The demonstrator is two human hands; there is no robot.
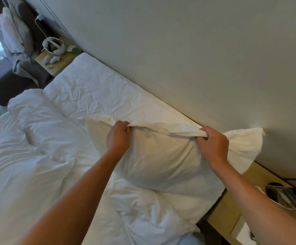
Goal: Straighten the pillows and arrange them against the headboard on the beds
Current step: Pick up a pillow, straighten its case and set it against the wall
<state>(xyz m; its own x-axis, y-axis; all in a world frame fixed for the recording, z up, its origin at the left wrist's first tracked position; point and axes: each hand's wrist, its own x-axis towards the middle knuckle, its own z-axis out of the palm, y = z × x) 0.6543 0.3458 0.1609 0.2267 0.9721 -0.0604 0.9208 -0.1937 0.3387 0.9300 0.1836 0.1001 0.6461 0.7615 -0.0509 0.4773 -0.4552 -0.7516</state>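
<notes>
A white pillow (163,156) hangs lifted over the bed, close to the pale headboard wall (188,59). My left hand (118,137) is shut on the bunched top edge of its case on the left. My right hand (213,144) grips the same edge further right, pulling the fabric taut between them. The pillow's right corner (246,144) sticks out past my right hand against the wall. Beneath it lies the wrinkled white sheet (94,92), bare along the headboard.
A rumpled white duvet (30,147) covers the left of the bed. A wooden nightstand (55,62) with a headset and small white items stands at the far end. Another wooden bedside table (232,206) with a dark bag sits at the right.
</notes>
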